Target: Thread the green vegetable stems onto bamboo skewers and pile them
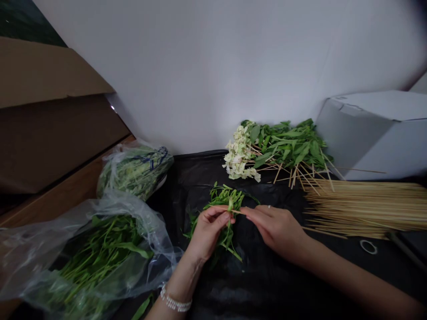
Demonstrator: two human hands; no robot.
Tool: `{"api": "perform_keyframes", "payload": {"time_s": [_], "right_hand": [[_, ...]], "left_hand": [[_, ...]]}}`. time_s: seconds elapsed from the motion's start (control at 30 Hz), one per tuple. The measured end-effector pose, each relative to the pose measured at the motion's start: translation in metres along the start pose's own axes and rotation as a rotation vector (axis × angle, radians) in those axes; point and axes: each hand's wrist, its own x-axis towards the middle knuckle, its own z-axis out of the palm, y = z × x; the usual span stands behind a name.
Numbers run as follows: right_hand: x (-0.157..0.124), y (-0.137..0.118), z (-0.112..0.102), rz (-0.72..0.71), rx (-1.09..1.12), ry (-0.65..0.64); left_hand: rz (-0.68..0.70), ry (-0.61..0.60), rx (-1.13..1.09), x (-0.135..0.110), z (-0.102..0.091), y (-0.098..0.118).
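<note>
While both hands work close together over the black sheet, we note the left hand drawn narrow, its thumb and fingers pinching a green stem. Loose leafy greens lie on the sheet beyond and just below those fingertips. We record the right hand with its fingers extended and close together, gripping a thin stick that meets the stem at the left fingertips; how far the stick runs behind the palm we cannot tell. To the right of this hand, near it, we find a pile of similar sticks. Beyond both hands, well apart from them, lie leafy bunches on sticks, with pale flowers at their left end. Left of the left hand, we observe an open clear bag of greens and, behind it, a second bag.
</note>
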Motion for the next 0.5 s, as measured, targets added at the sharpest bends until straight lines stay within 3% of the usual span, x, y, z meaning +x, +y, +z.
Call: {"api": "perform_keyframes", "payload": {"time_s": [0.1, 0.3, 0.4, 0.5], "right_hand": [[0.003, 0.007, -0.011, 0.076, 0.039, 0.114], [0.009, 0.020, -0.036, 0.255, 0.063, 0.358], [0.011, 0.018, -0.040, 0.248, 0.035, 0.397], [0.012, 0.016, -0.040, 0.206, 0.025, 0.356]], "left_hand": [[0.152, 0.023, 0.147, 0.001, -0.006, 0.007], [0.345, 0.310, 0.270, 0.010, -0.027, 0.021], [0.350, 0.322, 0.452, 0.012, -0.030, 0.017], [0.375, 0.276, 0.721, 0.012, -0.030, 0.007]]}}
